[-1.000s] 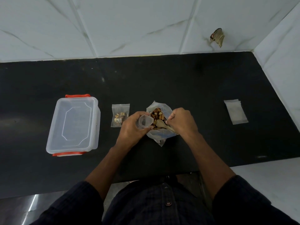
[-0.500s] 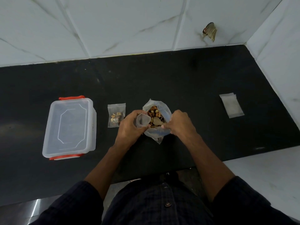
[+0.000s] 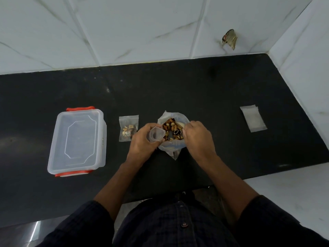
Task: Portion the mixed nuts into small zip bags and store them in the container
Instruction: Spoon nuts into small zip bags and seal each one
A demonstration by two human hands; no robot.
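Left hand [image 3: 142, 141] curled round an empty small zip bag [image 3: 156, 134], mouth held open and facing up, right beside the nut bag [image 3: 171, 132]. Right hand [image 3: 196, 135] is fisted at the nut bag's right rim, fingers curled in; likely on a scoop handle but what it pinches is hidden, so can't tell for sure. Nut bag sits open mid-counter [image 3: 204, 97], nuts visible inside, film slumped around them. One filled bag [image 3: 128, 128] lies flat just left of the left hand, sealed or not I can't tell. Container [image 3: 78, 139] further left, lid on, red clips at near and far ends. Spare bags [image 3: 253, 118] well apart on the right. Handling, my read: zip bags are thin, limp, near weightless, mouth collapses unless pinched at the rim on both sides, so hold near the zip strip, not the body. Nuts are loose, hard and roll, so tip them low into the mouth. Nut bag has no stiffness and may sag or spill if tugged at one edge. Container is rigid and light; take it by the clips.
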